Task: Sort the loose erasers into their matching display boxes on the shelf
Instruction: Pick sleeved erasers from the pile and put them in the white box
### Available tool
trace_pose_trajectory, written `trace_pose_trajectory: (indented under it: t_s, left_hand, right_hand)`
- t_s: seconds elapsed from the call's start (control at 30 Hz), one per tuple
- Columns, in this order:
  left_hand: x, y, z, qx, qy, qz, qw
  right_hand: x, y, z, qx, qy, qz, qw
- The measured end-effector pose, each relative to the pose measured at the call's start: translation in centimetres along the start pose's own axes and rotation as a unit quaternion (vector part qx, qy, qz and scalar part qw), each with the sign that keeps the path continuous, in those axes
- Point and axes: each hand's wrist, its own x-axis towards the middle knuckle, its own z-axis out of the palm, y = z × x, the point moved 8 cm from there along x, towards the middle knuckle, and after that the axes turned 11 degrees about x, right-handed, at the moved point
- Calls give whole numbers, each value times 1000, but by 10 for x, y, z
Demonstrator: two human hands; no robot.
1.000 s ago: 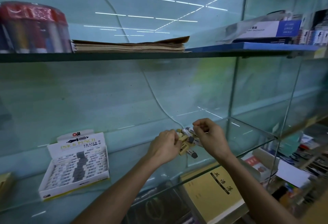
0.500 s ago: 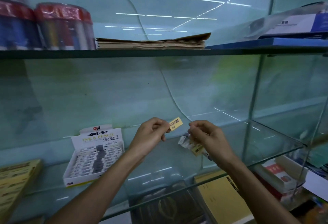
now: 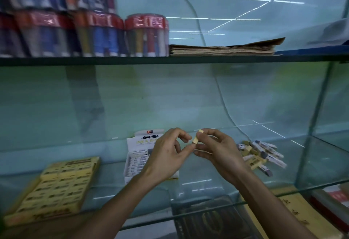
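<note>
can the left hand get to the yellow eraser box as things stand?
Probably yes. The left hand hovers open just right of the yellow eraser box, which lies open-topped on the same glass shelf with nothing between them. The right hand has the yellow eraser.

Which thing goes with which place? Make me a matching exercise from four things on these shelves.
1. yellow display box
2. white display box
3. loose eraser pile
4. brown paper stack

A. upper shelf
B. lower shelf, far left
C. lower shelf, far right
D. lower shelf, behind the left hand

Pairs: 1-B, 2-D, 3-C, 4-A.
</note>
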Motion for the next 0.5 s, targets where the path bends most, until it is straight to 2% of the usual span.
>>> trace_pose_trajectory:
  t_s: [0.27,0.4,0.5]
  left_hand:
    - [-34,-61,-103,-66,88,-74,991]
    - [-49,-92,-157,-102,174,-131,971]
    - [-61,-107,-197,-106,220,-154,957]
  right_hand:
    - [-8,33,61,-86,-78,-16,993]
    - [-11,54,112,-142,-136,-30,980]
    - [-14,79,161,-207,-202,-38,957]
